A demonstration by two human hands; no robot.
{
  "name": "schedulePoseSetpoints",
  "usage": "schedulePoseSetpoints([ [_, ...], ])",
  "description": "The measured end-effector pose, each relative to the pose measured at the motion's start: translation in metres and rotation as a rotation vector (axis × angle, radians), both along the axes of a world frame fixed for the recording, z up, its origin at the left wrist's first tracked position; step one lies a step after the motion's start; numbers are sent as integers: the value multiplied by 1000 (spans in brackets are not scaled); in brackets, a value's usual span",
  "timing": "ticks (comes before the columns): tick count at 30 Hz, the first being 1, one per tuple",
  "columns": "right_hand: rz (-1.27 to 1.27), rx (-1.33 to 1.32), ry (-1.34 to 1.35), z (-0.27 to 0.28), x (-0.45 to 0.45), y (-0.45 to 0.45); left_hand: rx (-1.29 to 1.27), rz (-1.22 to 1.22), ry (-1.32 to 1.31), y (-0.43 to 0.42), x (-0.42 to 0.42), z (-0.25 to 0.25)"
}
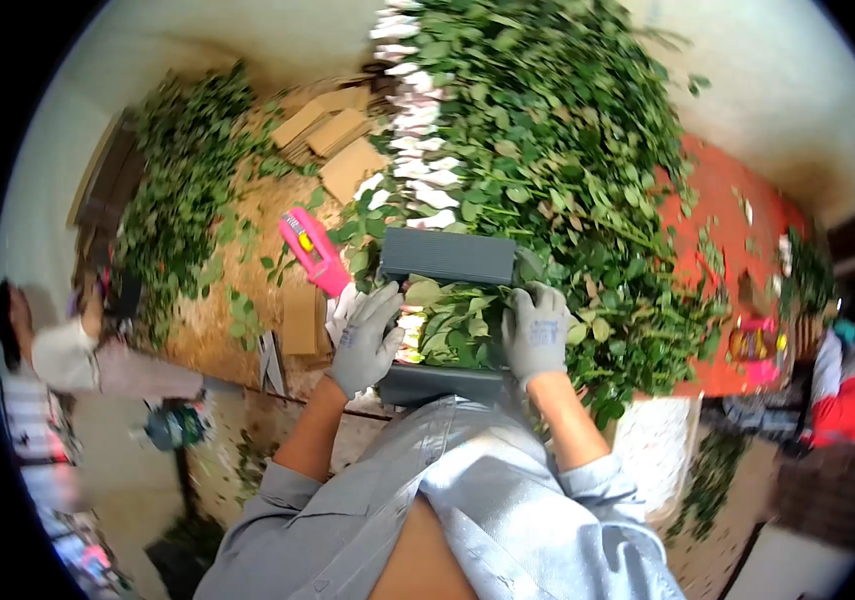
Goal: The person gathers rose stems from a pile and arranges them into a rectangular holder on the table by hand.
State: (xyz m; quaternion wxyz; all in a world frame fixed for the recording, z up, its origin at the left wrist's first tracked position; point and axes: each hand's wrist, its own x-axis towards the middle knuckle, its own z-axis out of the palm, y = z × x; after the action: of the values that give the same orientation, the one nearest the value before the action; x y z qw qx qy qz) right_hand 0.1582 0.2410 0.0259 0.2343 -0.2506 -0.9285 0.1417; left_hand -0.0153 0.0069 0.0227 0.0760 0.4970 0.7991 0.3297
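In front of my body a dark grey ribbed holder (447,256) has a back wall and a front wall. Between these walls lie leafy rose stems (457,325), with pink and yellow blooms (410,333) at the left end. My left hand (364,343), in a grey glove, rests at the bloom end with fingers and thumb apart. On the right, my gloved right hand (539,335) lies at the stem end, its fingers stretched out. Whether it touches the stems is hard to see. A pink tool (313,250) with white material below it is beside my left hand.
A large heap of leafy stems (547,120) with white-wrapped heads (422,150) fills the table's back. Cardboard pieces (352,165), scissors-like blades (270,362) and loose leaves lie left. A red tabletop (702,260) is right. Other people, one in red (852,400), are at both sides.
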Motion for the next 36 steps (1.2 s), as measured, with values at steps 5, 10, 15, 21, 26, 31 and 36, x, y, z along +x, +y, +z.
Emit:
schedulePoseSetpoints([
  [5,326,-66,124,50,-35,-38,85,304,-154,-50,29,-15],
  [10,643,79,-127,28,-91,-51,81,445,-488,-81,71,-40],
  [15,509,503,-515,17,-100,-48,-38,322,-734,-105,98,-79],
  [21,323,416,-713,3,-75,-31,323,296,-724,-116,104,-56],
  [26,311,201,-402,64,-58,-46,592,-5,-1093,-109,86,28],
  [31,607,-268,-168,165,-40,-76,747,-57,-700,-70,67,42],
  [36,438,126,-621,112,-55,-53,610,-72,-373,-38,43,36],
])
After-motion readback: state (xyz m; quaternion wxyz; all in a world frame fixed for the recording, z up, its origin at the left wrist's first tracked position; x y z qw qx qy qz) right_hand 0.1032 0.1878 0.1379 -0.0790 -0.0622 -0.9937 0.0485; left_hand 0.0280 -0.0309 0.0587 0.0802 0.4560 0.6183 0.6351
